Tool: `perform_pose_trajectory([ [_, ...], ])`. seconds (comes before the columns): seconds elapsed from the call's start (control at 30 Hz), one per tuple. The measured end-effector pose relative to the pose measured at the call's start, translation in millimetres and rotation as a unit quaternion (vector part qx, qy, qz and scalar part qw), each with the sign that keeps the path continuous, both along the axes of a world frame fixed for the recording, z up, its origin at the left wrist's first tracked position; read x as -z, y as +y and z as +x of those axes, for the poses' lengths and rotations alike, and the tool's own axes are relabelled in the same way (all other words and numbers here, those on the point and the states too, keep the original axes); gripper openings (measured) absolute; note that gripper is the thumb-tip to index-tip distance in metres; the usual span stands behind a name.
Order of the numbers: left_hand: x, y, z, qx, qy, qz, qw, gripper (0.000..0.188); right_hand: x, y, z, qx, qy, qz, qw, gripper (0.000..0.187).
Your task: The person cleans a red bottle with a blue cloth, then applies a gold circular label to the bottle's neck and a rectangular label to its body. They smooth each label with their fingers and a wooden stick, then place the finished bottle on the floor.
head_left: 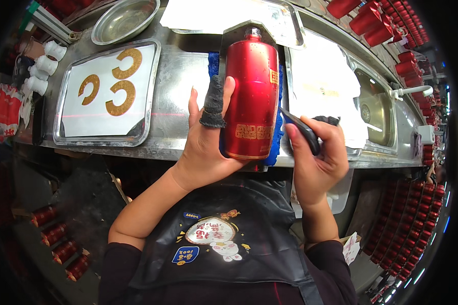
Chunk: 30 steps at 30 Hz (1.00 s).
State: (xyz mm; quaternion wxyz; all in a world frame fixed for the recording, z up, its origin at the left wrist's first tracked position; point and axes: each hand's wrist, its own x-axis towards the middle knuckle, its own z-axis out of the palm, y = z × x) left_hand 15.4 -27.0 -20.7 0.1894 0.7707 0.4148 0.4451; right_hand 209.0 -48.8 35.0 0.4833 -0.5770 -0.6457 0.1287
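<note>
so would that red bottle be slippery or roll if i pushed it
The red bottle could be slippery: its surface is glossy and beaded with what look like droplets. Its rounded body suggests it might roll, though the blue cloth showing on both sides may add grip. It is probably stiff, as its outline shows no sagging.

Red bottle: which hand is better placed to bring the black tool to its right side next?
Probably the right hand: it grips the black tool, tip near the red bottle on that side. The left hand is spread along the bottle's left side.
</note>
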Motion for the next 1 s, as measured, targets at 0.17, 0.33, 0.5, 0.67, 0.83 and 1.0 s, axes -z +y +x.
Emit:
perform_pose_trajectory([
  [0.17,6.7,5.4,-1.2,-0.003,-0.025,0.011,1.000,0.102,8.6,-8.9,-30.2,-0.225,-0.200,0.194,0.934,0.047],
  [0.33,-0.6,-9.8,-9.7,0.011,0.011,0.006,1.000,0.114,-10.6,-15.8,0.6,-0.133,-0.039,0.054,0.989,0.025],
  [0.5,-1.7,-28.6,-3.0,-0.050,0.066,-0.014,0.996,0.066,-11.8,4.2,47.8,-0.178,-0.029,-0.052,0.982,0.021],
  [0.67,7.5,-29.1,-3.8,-0.113,0.055,-0.044,0.991,0.075,-18.1,38.1,24.8,-0.307,-0.089,-0.078,0.944,0.021],
  [0.83,13.3,-35.2,-12.0,-0.127,0.056,-0.064,0.988,0.093,-41.8,94.9,-35.1,-0.211,-0.209,0.195,0.935,0.014],
  [1.0,16.2,-38.2,-30.2,-0.105,0.057,-0.097,0.988,0.127,-38.4,58.6,-42.8,-0.405,-0.325,0.257,0.815,0.027],
])
